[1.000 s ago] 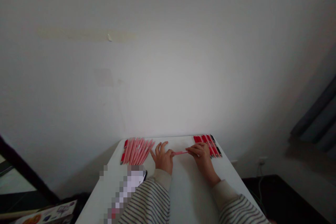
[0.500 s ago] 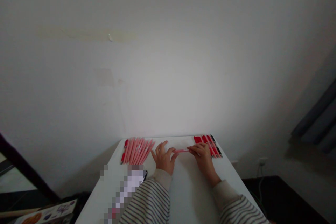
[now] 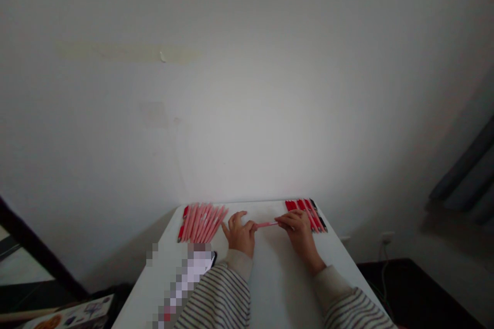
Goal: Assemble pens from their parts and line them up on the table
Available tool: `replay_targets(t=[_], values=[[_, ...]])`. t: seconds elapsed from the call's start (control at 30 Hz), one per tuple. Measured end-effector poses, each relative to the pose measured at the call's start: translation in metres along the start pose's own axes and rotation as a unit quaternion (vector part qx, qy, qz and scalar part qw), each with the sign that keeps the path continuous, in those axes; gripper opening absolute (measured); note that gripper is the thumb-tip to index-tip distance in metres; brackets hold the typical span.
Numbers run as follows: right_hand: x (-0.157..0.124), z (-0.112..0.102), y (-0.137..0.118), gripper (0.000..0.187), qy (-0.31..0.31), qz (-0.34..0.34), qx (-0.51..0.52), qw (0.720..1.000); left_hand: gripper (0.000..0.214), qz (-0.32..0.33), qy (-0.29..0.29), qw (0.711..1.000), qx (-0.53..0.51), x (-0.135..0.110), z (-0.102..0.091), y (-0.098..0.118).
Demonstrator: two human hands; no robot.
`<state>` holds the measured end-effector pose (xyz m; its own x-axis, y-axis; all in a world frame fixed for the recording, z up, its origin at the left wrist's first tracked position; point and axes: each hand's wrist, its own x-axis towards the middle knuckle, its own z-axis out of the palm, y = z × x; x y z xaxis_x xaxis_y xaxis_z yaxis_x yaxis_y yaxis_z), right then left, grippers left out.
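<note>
A pink pen (image 3: 266, 224) lies crosswise between my two hands over the white table (image 3: 278, 277). My left hand (image 3: 240, 233) pinches its left end, with the other fingers spread. My right hand (image 3: 296, 230) is closed on its right end. A row of several pink pens (image 3: 201, 222) lies at the far left of the table, just beyond my left hand. A row of several red pen parts (image 3: 305, 213), with one black one at its right, lies at the far right behind my right hand.
A plain wall rises right behind the table. A pixelated dark object (image 3: 193, 272) rests near my left sleeve. A colourful box (image 3: 73, 313) lies on the floor at the lower left. A dark curtain (image 3: 469, 175) hangs at the right.
The pen between my hands has shifted only slightly; both hands stay on its ends in nearly the same place.
</note>
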<state>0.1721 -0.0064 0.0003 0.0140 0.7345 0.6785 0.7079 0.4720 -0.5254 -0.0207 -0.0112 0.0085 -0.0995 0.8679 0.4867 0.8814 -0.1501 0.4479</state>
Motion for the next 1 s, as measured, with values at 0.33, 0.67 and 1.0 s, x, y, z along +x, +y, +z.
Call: replay_targets(t=[0.33, 0.67, 1.0], values=[[-0.0008, 0.0018, 0.0027, 0.019, 0.001, -0.002, -0.005, 1.000, 0.021, 0.006, -0.012, 1.000, -0.014, -0.0016, -0.0036, 0.0016], [-0.0004, 0.0010, -0.0002, 0.019, -0.005, 0.003, 0.000, 1.000, 0.018, -0.002, -0.005, 1.000, 0.006, -0.0010, 0.0009, -0.0002], [-0.0010, 0.0010, -0.0004, 0.020, -0.001, 0.003, -0.003, 1.000, 0.017, -0.004, -0.010, 1.000, -0.005, -0.0019, -0.0006, 0.0017]])
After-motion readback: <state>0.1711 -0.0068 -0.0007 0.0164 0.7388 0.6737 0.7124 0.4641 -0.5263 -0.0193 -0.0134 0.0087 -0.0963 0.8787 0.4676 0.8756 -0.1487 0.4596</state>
